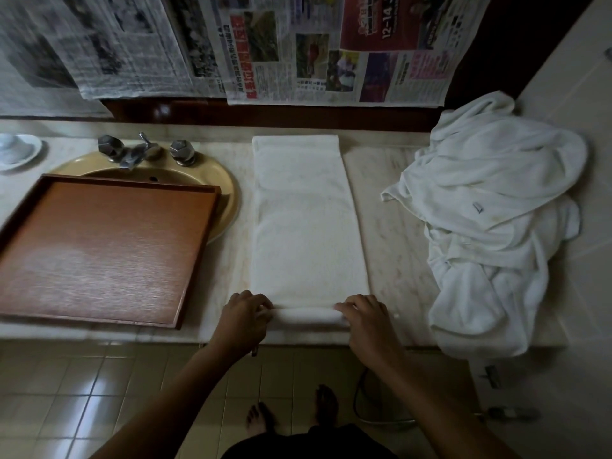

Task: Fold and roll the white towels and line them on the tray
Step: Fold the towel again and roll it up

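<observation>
Rolling has just begun: the left hand (pixel 243 314) and right hand (pixel 364 314) curl their fingers over the near end of the folded white towel (pixel 306 220) on the counter (pixel 390 207). Next, I'd say, push the roll evenly toward the wall. The wooden tray (pixel 99 246) waits beside it.

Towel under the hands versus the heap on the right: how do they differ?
The towel lies flat as a long folded strip; the heap is crumpled. The towel's near end is rolled, gripped by the left hand and right hand; the heap is untouched. Both are white.

The marble counter (pixel 390 226) bears a tray (pixel 99 253), a folded towel (pixel 304 220), a towel heap (pixel 496 210) and a dish (pixel 16 154).
</observation>
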Demonstrator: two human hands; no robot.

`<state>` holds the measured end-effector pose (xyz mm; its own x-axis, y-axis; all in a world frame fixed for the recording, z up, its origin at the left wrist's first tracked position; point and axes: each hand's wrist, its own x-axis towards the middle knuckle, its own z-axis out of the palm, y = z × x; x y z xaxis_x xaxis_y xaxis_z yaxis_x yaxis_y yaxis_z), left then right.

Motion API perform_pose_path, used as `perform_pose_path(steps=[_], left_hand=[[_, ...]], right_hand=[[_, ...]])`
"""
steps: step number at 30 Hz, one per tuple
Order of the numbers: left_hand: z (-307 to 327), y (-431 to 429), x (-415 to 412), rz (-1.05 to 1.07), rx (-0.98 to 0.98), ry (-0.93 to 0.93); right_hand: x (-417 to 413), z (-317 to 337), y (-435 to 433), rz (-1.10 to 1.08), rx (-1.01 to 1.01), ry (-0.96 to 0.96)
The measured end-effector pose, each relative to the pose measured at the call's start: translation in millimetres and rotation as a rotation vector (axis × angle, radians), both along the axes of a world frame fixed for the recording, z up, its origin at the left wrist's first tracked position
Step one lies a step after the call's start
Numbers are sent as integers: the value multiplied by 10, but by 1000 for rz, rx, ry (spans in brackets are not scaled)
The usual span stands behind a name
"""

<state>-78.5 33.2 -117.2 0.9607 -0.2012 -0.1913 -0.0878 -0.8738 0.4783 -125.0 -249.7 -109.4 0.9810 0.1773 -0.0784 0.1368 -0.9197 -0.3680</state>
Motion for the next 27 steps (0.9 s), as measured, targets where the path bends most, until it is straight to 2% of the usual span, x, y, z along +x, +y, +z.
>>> perform_pose_path(steps=[2, 4, 9, 13, 15, 20, 27], left_hand=[[-34, -70, -119, -45, 94, -149], [-35, -242, -324, -84, 56, -212], [-278, -590, -642, -326, 98, -221], [-312, -622, -550, -340, 100, -236], [-303, -604, -493, -347, 83, -237], [-348, -472, -406, -398, 119, -236], [-324, 29, -175, -442, 128, -289]], right_hand=[[28, -14, 7, -26, 1, 7], [55, -23, 5, -34, 5, 10], [146, 9, 41, -2, -42, 49], [94, -36, 104, -22, -26, -93], [-13, -75, 167, 41, -66, -156], [-98, -257, 96, 118, -272, -57], [51, -277, -73, 214, -299, -114]])
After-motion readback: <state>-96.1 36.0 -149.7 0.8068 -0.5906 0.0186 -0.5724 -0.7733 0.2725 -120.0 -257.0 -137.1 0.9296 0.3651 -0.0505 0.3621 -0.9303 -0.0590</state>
